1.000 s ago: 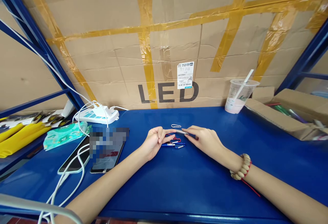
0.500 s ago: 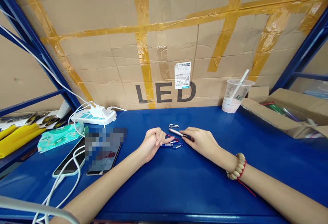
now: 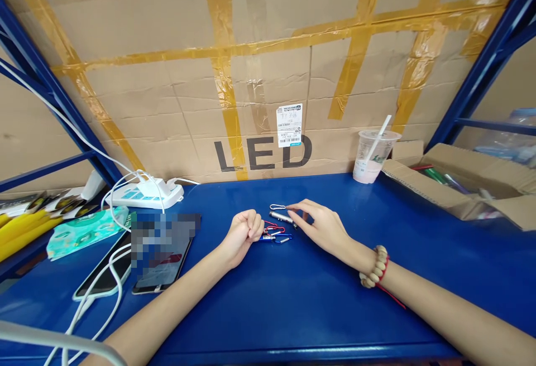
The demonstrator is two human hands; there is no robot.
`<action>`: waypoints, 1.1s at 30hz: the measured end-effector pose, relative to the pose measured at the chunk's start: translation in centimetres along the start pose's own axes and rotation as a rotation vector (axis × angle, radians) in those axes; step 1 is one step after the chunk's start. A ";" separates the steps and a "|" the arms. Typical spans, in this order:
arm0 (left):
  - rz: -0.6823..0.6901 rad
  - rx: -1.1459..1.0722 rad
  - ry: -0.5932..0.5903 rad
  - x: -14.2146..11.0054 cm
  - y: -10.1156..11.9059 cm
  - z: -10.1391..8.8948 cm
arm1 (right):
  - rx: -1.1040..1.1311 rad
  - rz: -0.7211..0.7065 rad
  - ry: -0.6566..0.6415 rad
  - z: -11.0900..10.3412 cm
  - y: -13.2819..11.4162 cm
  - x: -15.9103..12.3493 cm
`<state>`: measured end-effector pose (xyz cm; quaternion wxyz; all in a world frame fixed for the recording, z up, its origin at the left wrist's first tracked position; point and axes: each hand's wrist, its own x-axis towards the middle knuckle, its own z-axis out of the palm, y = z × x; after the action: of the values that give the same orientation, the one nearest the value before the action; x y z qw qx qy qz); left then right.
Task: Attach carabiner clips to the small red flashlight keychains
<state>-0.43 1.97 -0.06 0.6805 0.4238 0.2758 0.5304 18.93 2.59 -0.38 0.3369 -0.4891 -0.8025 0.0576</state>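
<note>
On the blue table (image 3: 293,299) lie a small silver torch (image 3: 281,217), a silver clip (image 3: 277,207), a red clip (image 3: 270,225) and a blue keyring torch (image 3: 274,237). My right hand (image 3: 320,224) is spread just right of them. Its index fingertip reaches toward the silver clip and its fingers hover over the silver torch, which lies free on the table. My left hand (image 3: 243,232) rests as a closed fist just left of the red clip and blue torch. I cannot see anything inside the fist.
Two phones (image 3: 161,254) on white cables lie at left, with a white power strip (image 3: 142,194) and a tissue pack (image 3: 84,232) behind them. A plastic cup with a straw (image 3: 371,157) and an open cardboard box (image 3: 460,184) stand at right. A taped cardboard sheet (image 3: 259,76) forms the back wall.
My right hand has let go of the silver torch, which now lies on the table, and has spread its fingers toward the silver clip. My left hand has curled into a fist.
</note>
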 end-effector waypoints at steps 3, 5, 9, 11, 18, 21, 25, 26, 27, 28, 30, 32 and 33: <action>0.001 -0.007 -0.002 0.1 0.0 -0.1 | 0.063 0.008 0.056 0.0 -0.1 0.0; -0.001 -0.003 -0.001 0.1 0.0 -0.1 | 0.083 0.004 0.069 0.0 -0.2 0.1; -0.008 0.003 0.001 0.1 0.0 -0.1 | 0.092 -0.013 0.062 -0.1 -0.3 0.0; -0.003 0.004 -0.005 0.1 0.0 -0.1 | 0.088 -0.030 0.060 -0.1 -0.2 0.0; -0.004 0.023 -0.001 0.0 0.1 0.0 | 0.091 -0.040 0.052 0.0 0.0 0.0; -0.002 0.016 -0.006 0.0 0.1 0.0 | 0.105 -0.042 0.036 0.0 0.0 0.0; -0.008 0.012 -0.002 0.0 0.2 0.0 | 0.124 -0.034 0.024 -0.1 -0.1 0.0; -0.009 0.015 0.002 0.0 0.1 0.0 | 0.127 -0.037 0.027 -0.1 -0.1 0.0; -0.010 0.018 0.006 0.1 0.1 0.0 | 0.133 -0.043 0.031 -0.1 -0.1 0.0; -0.010 0.020 0.009 0.1 0.1 0.0 | 0.139 -0.048 0.035 -0.1 -0.2 0.0; -0.007 0.022 0.011 0.1 0.1 0.0 | 0.149 -0.032 0.035 -0.1 -0.2 0.0; -0.002 0.024 0.009 0.1 0.1 0.0 | 0.147 0.022 0.015 -0.2 -0.3 0.0; -0.001 0.026 0.008 0.1 0.1 0.0 | 0.149 0.054 -0.004 -0.2 -0.4 0.0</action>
<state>-0.45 2.11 -0.02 0.6741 0.4303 0.2853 0.5281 18.78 2.36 -0.07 0.3690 -0.4841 -0.7832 0.1271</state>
